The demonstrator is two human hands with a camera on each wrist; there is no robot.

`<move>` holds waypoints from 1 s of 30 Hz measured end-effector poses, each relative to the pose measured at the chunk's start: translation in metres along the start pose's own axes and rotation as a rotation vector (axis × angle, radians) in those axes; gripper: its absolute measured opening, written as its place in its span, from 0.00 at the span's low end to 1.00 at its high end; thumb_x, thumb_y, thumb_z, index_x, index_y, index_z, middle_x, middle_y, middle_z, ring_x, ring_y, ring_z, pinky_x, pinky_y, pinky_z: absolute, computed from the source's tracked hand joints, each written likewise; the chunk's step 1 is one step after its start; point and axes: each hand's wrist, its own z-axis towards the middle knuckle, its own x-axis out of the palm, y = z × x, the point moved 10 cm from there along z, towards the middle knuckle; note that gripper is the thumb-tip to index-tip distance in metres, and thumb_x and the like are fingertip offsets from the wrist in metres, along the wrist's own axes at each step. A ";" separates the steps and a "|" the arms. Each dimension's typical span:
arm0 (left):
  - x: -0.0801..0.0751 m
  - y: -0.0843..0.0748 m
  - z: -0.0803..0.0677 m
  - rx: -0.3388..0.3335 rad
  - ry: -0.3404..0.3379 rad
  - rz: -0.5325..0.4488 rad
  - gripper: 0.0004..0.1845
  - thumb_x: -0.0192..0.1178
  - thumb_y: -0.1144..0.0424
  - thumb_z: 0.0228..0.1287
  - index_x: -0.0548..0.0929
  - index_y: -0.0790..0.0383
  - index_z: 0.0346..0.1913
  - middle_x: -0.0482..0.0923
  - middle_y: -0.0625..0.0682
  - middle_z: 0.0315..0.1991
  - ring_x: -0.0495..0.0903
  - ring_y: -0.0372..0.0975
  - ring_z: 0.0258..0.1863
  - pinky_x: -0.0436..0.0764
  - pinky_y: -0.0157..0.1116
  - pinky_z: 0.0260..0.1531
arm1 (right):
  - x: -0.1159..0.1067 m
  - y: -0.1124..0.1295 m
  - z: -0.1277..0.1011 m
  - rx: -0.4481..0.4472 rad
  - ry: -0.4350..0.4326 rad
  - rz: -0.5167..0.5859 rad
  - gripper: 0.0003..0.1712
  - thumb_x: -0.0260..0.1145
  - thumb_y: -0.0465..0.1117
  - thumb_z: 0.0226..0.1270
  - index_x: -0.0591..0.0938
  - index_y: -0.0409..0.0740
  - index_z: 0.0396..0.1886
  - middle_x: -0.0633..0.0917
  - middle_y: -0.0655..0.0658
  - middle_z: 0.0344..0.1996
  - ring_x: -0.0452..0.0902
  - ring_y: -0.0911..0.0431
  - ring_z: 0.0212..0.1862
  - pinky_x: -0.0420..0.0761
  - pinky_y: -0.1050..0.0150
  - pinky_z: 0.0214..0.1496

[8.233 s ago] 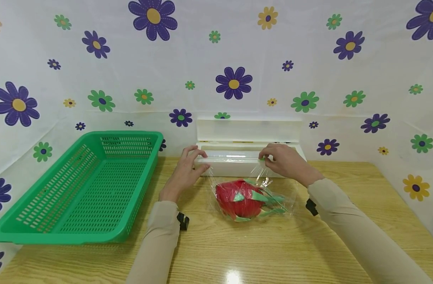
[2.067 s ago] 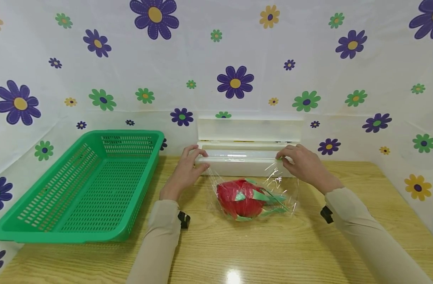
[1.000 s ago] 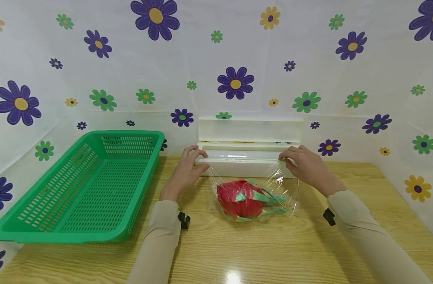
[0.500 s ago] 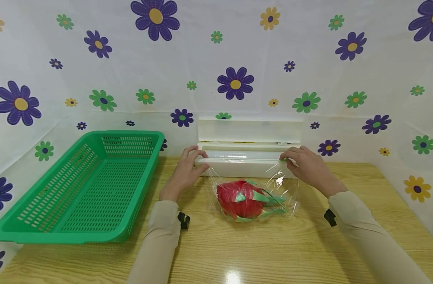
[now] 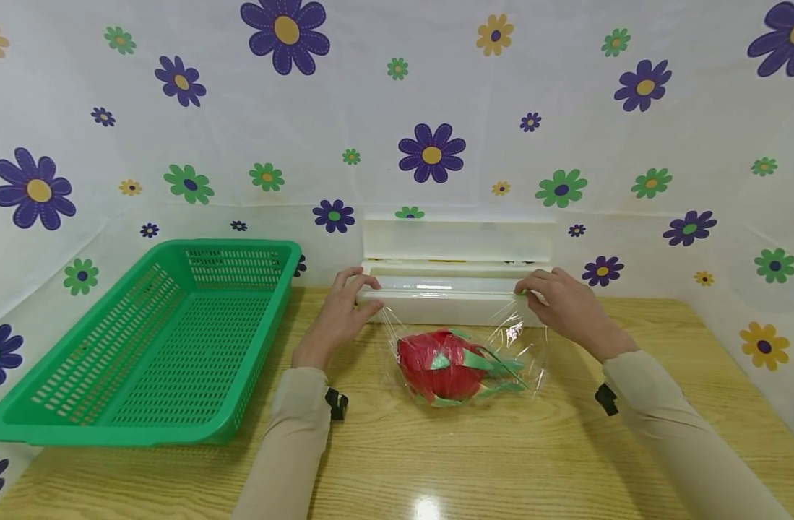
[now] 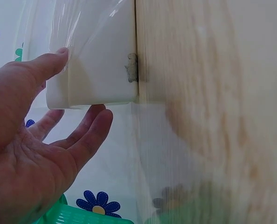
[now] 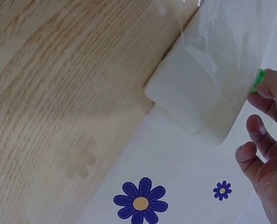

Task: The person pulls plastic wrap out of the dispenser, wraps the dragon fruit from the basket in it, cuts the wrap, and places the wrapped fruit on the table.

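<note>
I see the dispenser (image 5: 450, 303) lying crosswise at the table's (image 5: 501, 462) back — left hand (image 5: 337, 314) bracing its left end, fingers relaxed, right hand (image 5: 566, 303) pinching the green slider (image 5: 521, 291) at its right end — film (image 5: 520, 347) over the fruit (image 5: 445, 365) just in front.

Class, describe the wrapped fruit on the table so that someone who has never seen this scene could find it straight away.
Start at the wooden table and find the white film dispenser box at its back edge, between the left hand and right hand. Just in front of the box lies the dragon fruit. It is the only red thing, with green scales, under clear film.
</note>
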 end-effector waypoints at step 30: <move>0.001 0.005 0.002 -0.007 0.005 0.009 0.15 0.58 0.53 0.76 0.75 0.52 0.59 0.51 0.58 0.80 0.62 0.61 0.76 0.64 0.61 0.73 | -0.007 -0.004 -0.005 -0.021 -0.079 -0.052 0.09 0.69 0.29 0.65 0.88 0.44 0.41 0.92 0.42 0.42 0.78 0.44 0.39 0.79 0.52 0.35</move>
